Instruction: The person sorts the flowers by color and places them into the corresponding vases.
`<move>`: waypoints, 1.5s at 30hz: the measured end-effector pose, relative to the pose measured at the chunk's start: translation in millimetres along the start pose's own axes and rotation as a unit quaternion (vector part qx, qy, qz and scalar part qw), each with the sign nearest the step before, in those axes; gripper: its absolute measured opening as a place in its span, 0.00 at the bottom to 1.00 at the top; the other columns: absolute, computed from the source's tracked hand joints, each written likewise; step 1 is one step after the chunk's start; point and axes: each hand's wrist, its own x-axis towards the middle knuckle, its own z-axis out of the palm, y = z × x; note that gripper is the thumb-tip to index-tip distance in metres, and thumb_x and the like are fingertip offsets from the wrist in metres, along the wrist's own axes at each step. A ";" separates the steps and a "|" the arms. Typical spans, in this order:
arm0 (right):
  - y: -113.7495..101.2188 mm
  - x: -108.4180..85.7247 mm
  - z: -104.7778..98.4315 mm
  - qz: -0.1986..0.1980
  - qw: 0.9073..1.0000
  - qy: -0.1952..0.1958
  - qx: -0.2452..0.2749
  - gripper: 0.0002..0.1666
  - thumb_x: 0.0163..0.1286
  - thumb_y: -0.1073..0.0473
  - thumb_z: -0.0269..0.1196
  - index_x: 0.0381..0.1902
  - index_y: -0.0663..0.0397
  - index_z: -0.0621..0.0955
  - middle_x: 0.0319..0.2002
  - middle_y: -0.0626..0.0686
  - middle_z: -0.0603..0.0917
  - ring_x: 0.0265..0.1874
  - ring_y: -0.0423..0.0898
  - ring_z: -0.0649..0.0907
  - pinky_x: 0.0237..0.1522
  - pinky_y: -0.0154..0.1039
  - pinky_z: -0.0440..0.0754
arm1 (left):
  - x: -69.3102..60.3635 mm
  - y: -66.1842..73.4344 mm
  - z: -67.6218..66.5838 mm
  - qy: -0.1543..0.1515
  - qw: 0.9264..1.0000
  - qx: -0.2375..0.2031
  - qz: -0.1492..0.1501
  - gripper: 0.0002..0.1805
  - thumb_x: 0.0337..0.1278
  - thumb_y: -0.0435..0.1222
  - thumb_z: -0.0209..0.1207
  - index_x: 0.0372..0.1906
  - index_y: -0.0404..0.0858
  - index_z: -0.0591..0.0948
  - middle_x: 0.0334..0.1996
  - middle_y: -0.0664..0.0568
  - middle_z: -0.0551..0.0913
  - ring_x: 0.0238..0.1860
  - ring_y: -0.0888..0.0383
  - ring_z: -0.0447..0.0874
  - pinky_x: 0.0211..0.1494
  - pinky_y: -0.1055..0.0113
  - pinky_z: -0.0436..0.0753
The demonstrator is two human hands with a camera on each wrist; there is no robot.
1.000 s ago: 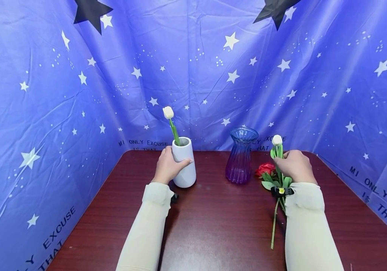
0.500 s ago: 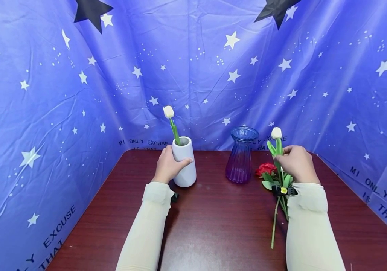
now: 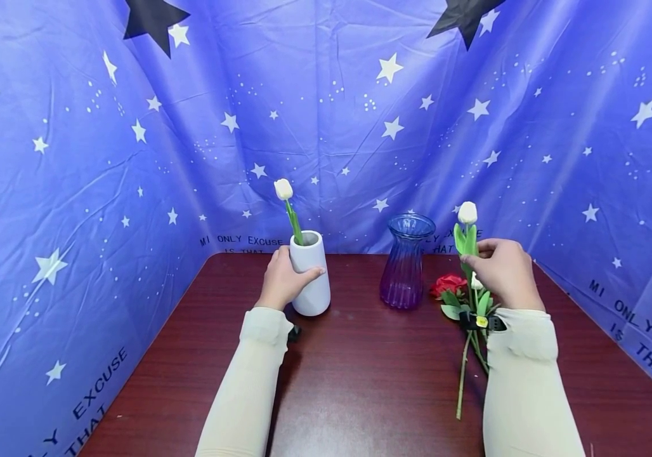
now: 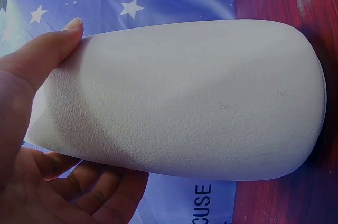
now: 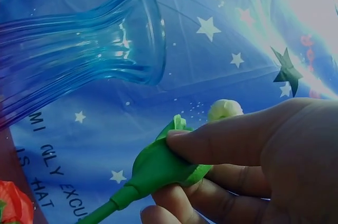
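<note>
In the head view my left hand (image 3: 283, 279) grips the side of an upright white vase (image 3: 310, 285), thumb in front. The left wrist view shows its fingers curled around the rough wall of this vase (image 4: 195, 102). One white tulip (image 3: 283, 189) leans left out of the mouth. On the right, my right hand (image 3: 507, 270) pinches a second white tulip (image 3: 467, 212) by its leaves, bloom up. Thumb and fingers press its green leaves (image 5: 161, 166) in the right wrist view. Beneath it lie a red rose (image 3: 448, 285) and another white tulip (image 3: 476, 281).
A ribbed blue-purple glass vase (image 3: 403, 273) stands between the hands, nearer the right one. Several stems (image 3: 462, 381) stretch toward the front of the dark red wooden table (image 3: 360, 381). A blue curtain (image 3: 326, 127) with stars encloses the back and sides.
My right hand has risen slightly, lifting the pinched tulip above the other flowers and exposing the white bloom below. The left hand and white vase have stayed still.
</note>
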 end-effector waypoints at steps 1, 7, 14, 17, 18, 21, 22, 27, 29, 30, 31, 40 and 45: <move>-0.6 -0.3 -0.6 -0.004 1.000 0.005 0.000 0.23 0.68 0.50 0.69 0.51 0.64 0.86 0.42 0.64 0.90 0.37 0.55 0.87 0.32 0.40 0.77 | 0.1 -0.1 0.2 0.001 1.000 0.001 0.001 0.47 0.44 0.60 0.76 0.64 0.37 0.72 0.52 0.45 0.78 0.53 0.46 0.82 0.55 0.47 0.84; -4.6 -2.1 -3.3 -0.018 1.000 0.024 0.000 0.22 0.68 0.49 0.69 0.49 0.62 0.86 0.41 0.65 0.90 0.37 0.59 0.86 0.41 0.50 0.74 | 1.2 -0.4 1.2 0.005 1.000 0.004 0.006 0.46 0.43 0.60 0.76 0.63 0.38 0.73 0.52 0.45 0.78 0.53 0.46 0.81 0.56 0.48 0.84; -11.2 -6.3 -7.6 -0.008 1.000 0.029 0.007 0.24 0.68 0.45 0.70 0.48 0.61 0.85 0.44 0.66 0.89 0.45 0.65 0.82 0.45 0.54 0.72 | 0.5 0.4 0.9 0.001 1.000 0.006 0.002 0.46 0.44 0.60 0.76 0.64 0.38 0.72 0.52 0.45 0.78 0.53 0.46 0.81 0.56 0.48 0.84; -14.3 -7.9 -9.1 -0.006 0.999 0.034 0.011 0.25 0.68 0.44 0.70 0.48 0.61 0.85 0.45 0.66 0.89 0.46 0.65 0.82 0.42 0.50 0.73 | 1.0 0.1 1.0 -0.001 1.000 0.008 0.002 0.46 0.45 0.60 0.76 0.64 0.38 0.72 0.52 0.45 0.78 0.53 0.46 0.81 0.56 0.48 0.84; -15.3 -8.7 -9.7 -0.005 0.999 0.037 0.015 0.25 0.68 0.44 0.70 0.48 0.61 0.85 0.45 0.65 0.89 0.45 0.64 0.83 0.41 0.49 0.73 | 1.1 -0.3 1.0 -0.001 1.000 0.008 0.002 0.46 0.45 0.60 0.76 0.64 0.38 0.72 0.52 0.45 0.78 0.53 0.46 0.81 0.56 0.48 0.84; -18.3 -9.8 -10.6 -0.005 0.999 0.047 0.024 0.25 0.68 0.44 0.70 0.49 0.60 0.84 0.44 0.64 0.90 0.44 0.60 0.84 0.41 0.46 0.73 | 1.2 -1.3 1.1 -0.002 1.000 0.007 0.001 0.46 0.45 0.60 0.76 0.64 0.38 0.72 0.52 0.45 0.77 0.53 0.46 0.81 0.56 0.48 0.84; -19.4 -10.0 -10.8 -0.004 0.998 0.051 0.027 0.25 0.67 0.44 0.71 0.49 0.59 0.84 0.44 0.63 0.90 0.44 0.59 0.84 0.41 0.45 0.73 | 1.1 -1.5 1.0 -0.003 1.000 0.007 0.001 0.46 0.45 0.60 0.76 0.64 0.38 0.72 0.52 0.45 0.77 0.53 0.46 0.81 0.56 0.48 0.84; -24.7 -11.7 -12.6 -0.007 0.997 0.061 0.046 0.30 0.66 0.44 0.72 0.57 0.57 0.83 0.48 0.61 0.90 0.36 0.41 0.86 0.36 0.36 0.77 | 0.5 -1.2 0.7 -0.003 1.000 0.008 0.000 0.46 0.45 0.60 0.76 0.64 0.38 0.72 0.52 0.45 0.77 0.53 0.46 0.81 0.56 0.48 0.84; -26.1 -12.5 -14.0 -0.010 0.997 0.062 0.051 0.31 0.67 0.43 0.72 0.60 0.56 0.83 0.49 0.61 0.90 0.32 0.32 0.83 0.32 0.32 0.78 | 0.1 -0.6 0.5 -0.004 1.000 0.008 0.000 0.46 0.46 0.60 0.76 0.64 0.38 0.72 0.53 0.45 0.77 0.53 0.46 0.81 0.56 0.48 0.84; -26.6 -13.0 -15.0 -0.014 0.997 0.064 0.050 0.32 0.67 0.42 0.72 0.61 0.56 0.83 0.48 0.61 0.90 0.30 0.29 0.82 0.30 0.31 0.78 | 0.0 -0.3 0.4 -0.005 1.000 0.008 0.000 0.46 0.46 0.60 0.76 0.64 0.38 0.72 0.53 0.45 0.77 0.53 0.46 0.81 0.56 0.48 0.84; -26.9 -13.6 -15.9 -0.017 0.996 0.066 0.050 0.33 0.67 0.41 0.71 0.61 0.56 0.83 0.48 0.60 0.90 0.28 0.27 0.81 0.29 0.30 0.77 | -0.2 -0.1 0.4 -0.005 1.000 0.007 0.000 0.47 0.46 0.60 0.75 0.64 0.38 0.72 0.53 0.46 0.77 0.53 0.46 0.81 0.56 0.47 0.84; -31.1 -18.0 -20.6 -0.026 0.994 0.080 0.071 0.34 0.65 0.34 0.70 0.58 0.53 0.85 0.46 0.60 0.89 0.26 0.26 0.80 0.24 0.32 0.79 | 1.1 -1.0 0.6 -0.006 1.000 0.005 0.002 0.47 0.45 0.61 0.75 0.64 0.38 0.71 0.52 0.46 0.77 0.52 0.46 0.81 0.55 0.47 0.85; -35.1 -18.4 -19.1 -0.027 0.992 0.088 0.085 0.35 0.65 0.32 0.69 0.57 0.52 0.85 0.46 0.59 0.89 0.26 0.24 0.80 0.23 0.31 0.79 | 1.5 -2.1 0.6 -0.007 1.000 0.009 0.001 0.47 0.46 0.62 0.75 0.64 0.38 0.71 0.52 0.46 0.77 0.52 0.47 0.81 0.54 0.48 0.85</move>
